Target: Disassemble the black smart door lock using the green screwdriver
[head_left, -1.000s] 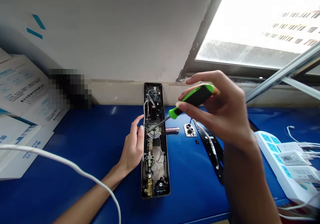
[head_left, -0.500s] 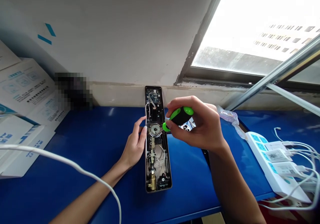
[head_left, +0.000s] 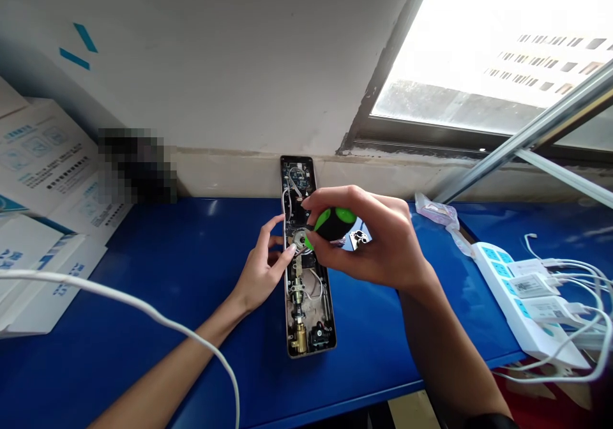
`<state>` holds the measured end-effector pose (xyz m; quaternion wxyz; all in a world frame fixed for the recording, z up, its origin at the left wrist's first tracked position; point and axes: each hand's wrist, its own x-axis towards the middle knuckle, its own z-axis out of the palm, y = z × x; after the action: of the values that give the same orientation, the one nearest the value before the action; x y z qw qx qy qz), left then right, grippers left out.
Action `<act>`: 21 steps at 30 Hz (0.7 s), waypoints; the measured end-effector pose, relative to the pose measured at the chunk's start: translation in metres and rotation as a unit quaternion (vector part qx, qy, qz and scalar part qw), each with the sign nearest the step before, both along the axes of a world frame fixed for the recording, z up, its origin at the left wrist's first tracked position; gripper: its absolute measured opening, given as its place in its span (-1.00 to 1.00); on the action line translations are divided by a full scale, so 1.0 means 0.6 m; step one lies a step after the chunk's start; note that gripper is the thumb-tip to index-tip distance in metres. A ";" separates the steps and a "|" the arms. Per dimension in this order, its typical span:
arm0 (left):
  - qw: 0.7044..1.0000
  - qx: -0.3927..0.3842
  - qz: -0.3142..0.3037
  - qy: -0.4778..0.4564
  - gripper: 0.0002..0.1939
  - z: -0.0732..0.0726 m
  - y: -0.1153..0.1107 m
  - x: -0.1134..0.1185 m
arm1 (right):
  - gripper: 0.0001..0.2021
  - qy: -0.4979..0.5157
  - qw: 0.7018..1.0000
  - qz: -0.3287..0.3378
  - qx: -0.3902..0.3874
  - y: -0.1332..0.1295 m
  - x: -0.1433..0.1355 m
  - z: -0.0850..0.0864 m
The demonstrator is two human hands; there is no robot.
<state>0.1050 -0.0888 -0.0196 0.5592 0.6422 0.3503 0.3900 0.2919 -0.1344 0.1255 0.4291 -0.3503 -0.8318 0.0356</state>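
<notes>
A long, narrow device housing lies open on the blue table, its inner parts showing. Inside are a circuit board at the far end, a pale round disc part midway, white wires and a brass cylinder at the near end. My left hand grips the housing's left edge, its thumb reaching over the rim by the disc. In my right hand is a green-and-black screwdriver, held tilted with its lower end toward the disc. Its tip is hard to make out.
White boxes are stacked at the left, and a white cable crosses the left foreground. A power strip with plugged-in adapters stands at the right. A small metal part and a plastic bag lie beyond my right hand.
My left thumb has moved over the housing's rim toward the disc. The screwdriver and my right hand have shifted slightly left, closer over the disc. The camera view has shifted a little.
</notes>
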 end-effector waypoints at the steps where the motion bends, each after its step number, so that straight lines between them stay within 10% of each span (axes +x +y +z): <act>1: 1.000 0.000 0.000 0.002 -0.36 -0.001 0.000 0.000 | -0.62 -0.010 1.000 -0.006 0.008 -0.001 -0.001 0.000; 11: 0.999 0.022 0.023 0.033 -0.45 -0.001 0.000 -0.003 | -0.79 -0.073 0.981 -0.159 0.090 -0.003 -0.023 -0.007; 21: 0.999 0.029 0.016 0.031 -0.43 -0.004 0.006 -0.005 | -0.69 -0.027 0.997 0.004 -0.072 -0.017 -0.004 0.015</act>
<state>0.1021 -0.0851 -0.0223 0.5230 0.6639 0.3662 0.3893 0.2897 -0.1448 0.1345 0.3798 -0.3778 -0.8398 0.0878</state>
